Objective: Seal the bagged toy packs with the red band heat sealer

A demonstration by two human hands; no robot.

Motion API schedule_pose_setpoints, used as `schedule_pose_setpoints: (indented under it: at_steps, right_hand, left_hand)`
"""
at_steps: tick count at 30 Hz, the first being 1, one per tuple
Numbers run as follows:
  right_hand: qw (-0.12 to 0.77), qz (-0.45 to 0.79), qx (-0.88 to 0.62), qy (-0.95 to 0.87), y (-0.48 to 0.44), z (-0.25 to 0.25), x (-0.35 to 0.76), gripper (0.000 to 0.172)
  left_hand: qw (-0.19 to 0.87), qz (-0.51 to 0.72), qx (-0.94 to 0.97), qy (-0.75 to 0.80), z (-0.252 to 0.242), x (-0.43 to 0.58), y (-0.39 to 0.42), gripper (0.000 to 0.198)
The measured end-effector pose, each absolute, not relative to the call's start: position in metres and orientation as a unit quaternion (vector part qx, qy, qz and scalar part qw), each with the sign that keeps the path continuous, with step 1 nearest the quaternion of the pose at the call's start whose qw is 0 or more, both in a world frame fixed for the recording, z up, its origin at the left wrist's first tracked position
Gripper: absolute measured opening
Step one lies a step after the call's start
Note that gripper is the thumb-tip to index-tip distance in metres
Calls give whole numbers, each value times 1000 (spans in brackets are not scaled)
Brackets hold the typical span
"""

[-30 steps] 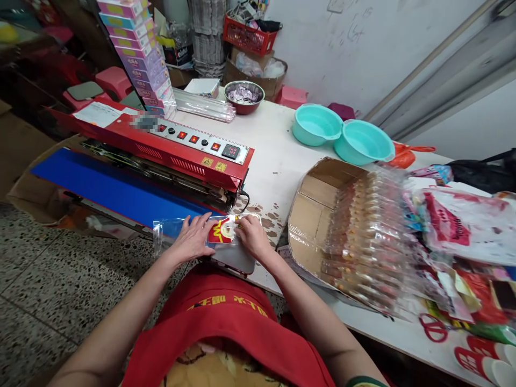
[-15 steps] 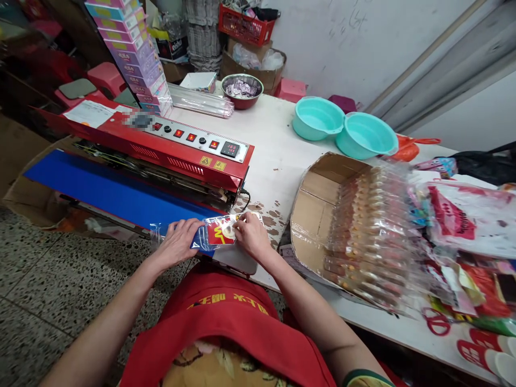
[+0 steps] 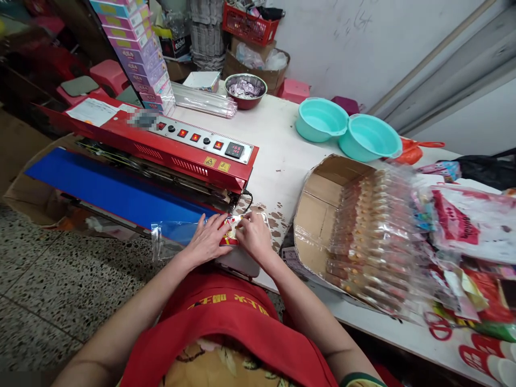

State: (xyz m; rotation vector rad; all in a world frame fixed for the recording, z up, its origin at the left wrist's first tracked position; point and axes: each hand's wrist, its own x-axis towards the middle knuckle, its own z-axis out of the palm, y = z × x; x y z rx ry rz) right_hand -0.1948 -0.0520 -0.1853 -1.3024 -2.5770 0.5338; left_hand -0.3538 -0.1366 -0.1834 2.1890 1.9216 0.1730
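Note:
A clear plastic bag (image 3: 171,236) with a red, yellow and white printed card (image 3: 230,241) inside lies across the near right end of the blue conveyor belt (image 3: 108,185). My left hand (image 3: 207,237) rests flat over its middle, fingers stretched and slightly apart, covering part of the card. At the bag's right end, my right hand (image 3: 255,236) is closed in a pinch; the fingertips are partly hidden. Just beyond my hands stands a red sealing machine (image 3: 193,161) with lit switches and a digital display.
To the right, a cardboard box (image 3: 314,209) holds a row of filled clear packets (image 3: 366,236). Turquoise basins (image 3: 371,137) and a metal bowl of sachets (image 3: 245,88) stand farther back. Red-handled scissors (image 3: 439,326) lie near the front edge. Stacked boxes (image 3: 147,64) rise behind the machine.
My left hand has slid right along the bag, closer to my right hand, and now covers more of the card. My right hand keeps its pinch at the right end.

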Motion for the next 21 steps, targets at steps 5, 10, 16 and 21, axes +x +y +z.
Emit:
schedule_pose_setpoints:
  at_steps: [5,10,16,21]
  right_hand:
    - [238,315,-472,-788,-26,-185,-133,11]
    - [223,319,-404,-828,-9,-197,-99,15]
    - [200,276,-404,-849,-11,-221,-119,15]
    - [287,380,-442,-760,-9,-231,-119,25]
  left_hand:
    - [124,57,747,651,-191,-358,-137,41]
    - [129,61,742,655,-195,-360,-138,40]
    - [126,44,736,664,-193,-355,-137,43]
    - [137,39,744,653,-184,-360,-135,55]
